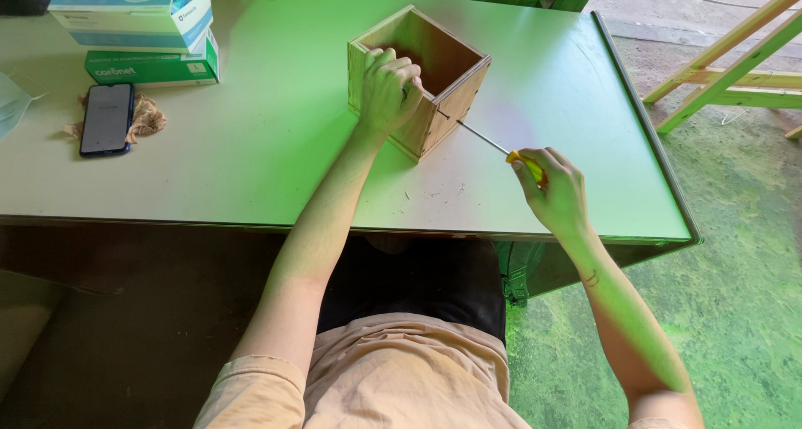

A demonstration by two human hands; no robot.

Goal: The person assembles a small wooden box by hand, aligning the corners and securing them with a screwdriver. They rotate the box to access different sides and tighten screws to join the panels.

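An open-topped wooden box stands on the pale table. My left hand grips the box's near corner and rim, holding it steady. My right hand is closed on the yellow handle of a screwdriver. Its thin metal shaft runs up-left, and the tip meets the box's right side wall near the lower corner.
A dark phone lies at the table's left on a crumpled brown rag. Stacked cardboard boxes sit behind it. Wooden frame pieces stand on the floor to the right. The table's right edge is close to my right hand.
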